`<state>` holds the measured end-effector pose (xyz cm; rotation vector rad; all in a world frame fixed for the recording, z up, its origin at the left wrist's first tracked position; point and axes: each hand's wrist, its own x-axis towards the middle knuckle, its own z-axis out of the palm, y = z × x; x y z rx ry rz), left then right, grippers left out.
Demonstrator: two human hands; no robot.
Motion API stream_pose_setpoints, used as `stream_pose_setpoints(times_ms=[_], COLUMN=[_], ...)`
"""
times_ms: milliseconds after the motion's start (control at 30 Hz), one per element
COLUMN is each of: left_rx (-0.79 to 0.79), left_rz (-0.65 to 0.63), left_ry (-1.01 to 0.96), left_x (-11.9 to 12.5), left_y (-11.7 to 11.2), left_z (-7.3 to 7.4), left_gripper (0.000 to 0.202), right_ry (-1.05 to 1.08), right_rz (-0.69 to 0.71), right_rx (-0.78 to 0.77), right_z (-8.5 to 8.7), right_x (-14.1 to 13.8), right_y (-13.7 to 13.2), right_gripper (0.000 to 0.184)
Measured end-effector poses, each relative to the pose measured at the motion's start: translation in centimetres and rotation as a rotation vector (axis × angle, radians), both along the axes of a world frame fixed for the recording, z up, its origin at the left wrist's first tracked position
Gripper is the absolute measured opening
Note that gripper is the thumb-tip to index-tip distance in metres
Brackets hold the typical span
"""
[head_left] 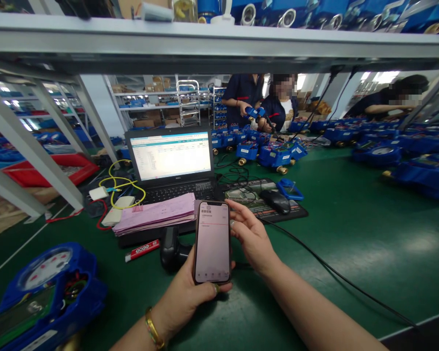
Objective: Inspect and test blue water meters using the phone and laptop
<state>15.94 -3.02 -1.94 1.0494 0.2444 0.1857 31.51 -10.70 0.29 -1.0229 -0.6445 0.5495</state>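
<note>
A smartphone (212, 248) with a lit, pale screen is held upright over the green table. My left hand (192, 287) grips it from below, the thumb across its lower edge and fingers behind. My right hand (254, 236) is at the phone's right side, thumb and fingers closed about its upper right edge. Just behind the phone lies a black handheld device (171, 251), partly hidden by it. A stack of pink papers (153, 214) rests across the front of an open laptop (171, 161), whose screen is on.
A mouse (275, 201) sits on a dark mat, its neighbour a small blue frame (290, 190). A red packet (142, 250) and a blue meter (54, 292) lie on the left. Blue meters (274, 153) crowd the back. An overhead shelf (219, 41) crosses above; several people work beyond.
</note>
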Motion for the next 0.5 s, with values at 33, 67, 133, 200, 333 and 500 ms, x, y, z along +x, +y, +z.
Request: stream_pose_setpoints(times_ms=[33,67,133,200,333,500], left_rx=[-0.003,-0.004,-0.004,-0.005,-0.003,-0.006], left_rz=[-0.006,-0.009,-0.005,0.003,-0.008,-0.006], left_ry=[-0.006,-0.008,-0.009,-0.015,-0.03,-0.031], left_x=[-0.04,-0.08,-0.15,-0.16,0.04,0.15], left_y=[0.05,0.07,0.05,-0.03,-0.1,-0.01], left_z=[-0.11,-0.21,-0.34,-0.36,-0.38,-0.48], left_gripper=[0.101,0.101,0.101,0.101,0.1,0.099], right_ry=[0.005,0.008,0.01,0.015,0.025,0.013], right_rz=[0.0,0.002,0.012,0.024,0.028,0.029], right_rx=[0.002,0.004,0.008,0.013,0.025,0.03], right_z=[-0.04,-0.08,-0.18,-0.24,-0.19,-0.12], right_x=[0.04,0.06,0.07,0.05,0.06,0.1], right_y=[0.02,0.04,0.07,0.06,-0.01,-0.02], right_gripper=[0.052,0.053,0.054,0.055,0.054,0.052])
